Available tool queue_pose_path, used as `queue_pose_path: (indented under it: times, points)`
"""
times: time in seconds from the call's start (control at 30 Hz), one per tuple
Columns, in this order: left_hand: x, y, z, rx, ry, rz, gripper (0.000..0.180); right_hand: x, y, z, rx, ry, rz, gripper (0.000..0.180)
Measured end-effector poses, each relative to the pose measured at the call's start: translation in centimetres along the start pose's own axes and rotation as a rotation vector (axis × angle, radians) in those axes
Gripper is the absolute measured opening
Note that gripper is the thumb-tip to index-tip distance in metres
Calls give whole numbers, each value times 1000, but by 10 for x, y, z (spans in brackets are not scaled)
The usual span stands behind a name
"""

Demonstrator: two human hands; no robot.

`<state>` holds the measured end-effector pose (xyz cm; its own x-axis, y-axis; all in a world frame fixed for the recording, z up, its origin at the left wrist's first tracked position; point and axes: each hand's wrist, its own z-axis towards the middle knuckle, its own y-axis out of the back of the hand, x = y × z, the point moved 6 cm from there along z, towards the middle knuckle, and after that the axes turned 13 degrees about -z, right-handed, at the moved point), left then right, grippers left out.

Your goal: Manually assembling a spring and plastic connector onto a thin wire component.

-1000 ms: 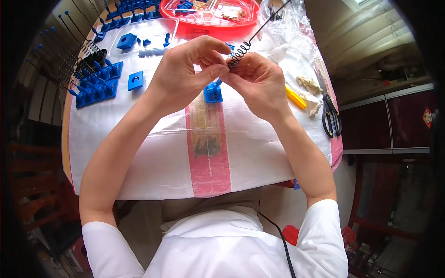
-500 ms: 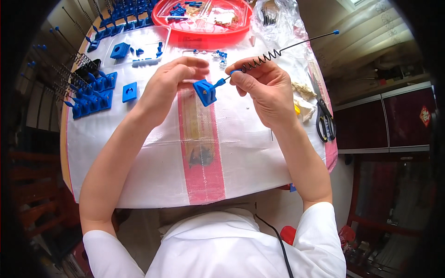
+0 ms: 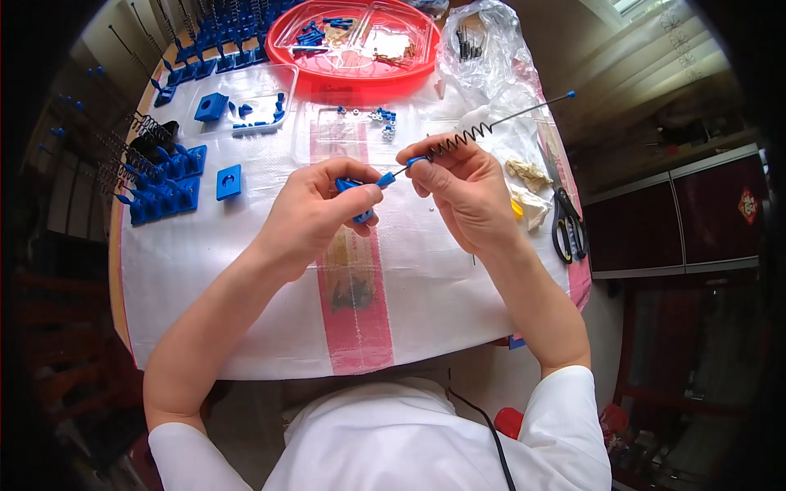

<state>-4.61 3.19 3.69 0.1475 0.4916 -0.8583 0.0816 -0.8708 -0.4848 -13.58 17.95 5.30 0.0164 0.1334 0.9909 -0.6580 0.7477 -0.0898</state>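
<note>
Between my hands, above the table, is a spring antenna: a black coil [image 3: 463, 141] with a thin rod and a blue tip, joined to a blue base. My left hand [image 3: 315, 204] is closed round the blue plastic base [image 3: 350, 185], thumb on top, so most of it is hidden. A blue collar [image 3: 386, 181] pokes out beyond the thumb. My right hand [image 3: 467, 188] pinches a small blue piece [image 3: 416, 161] on the rod, just below the coil. A blue square block [image 3: 229, 182] with a hole lies on the table left of my left hand.
A red tray [image 3: 286, 61] with small blue and brass parts stands at the back. A clear lid [image 3: 246, 78] holds blue pieces. Finished-looking blue bases [image 3: 168, 204] with springs line the left edge. Black-handled scissors [image 3: 565, 229] and a plastic bag [image 3: 491, 61] lie at the right.
My left hand has moved right and closed on the blue base, which hung free of it before. My right hand keeps its pinch and has shifted slightly down.
</note>
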Motion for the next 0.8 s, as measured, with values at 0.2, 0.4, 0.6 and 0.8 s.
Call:
queue_pose_path:
  times: [0.2,0.4,0.6,0.8]
  points:
    - [8,2,-10,-14,1,1,19,-10,-3,-11,28,-48,-2,19]
    - [20,1,-11,67,65,-96,19,-2,-9,-19,85,-27,5,21]
    - [26,0,-8,156,26,-157,21,11,-11,-24,76,130,-207,20]
    - [27,-2,-5,181,28,-134,20,9,-5,-24,99,186,-348,19]
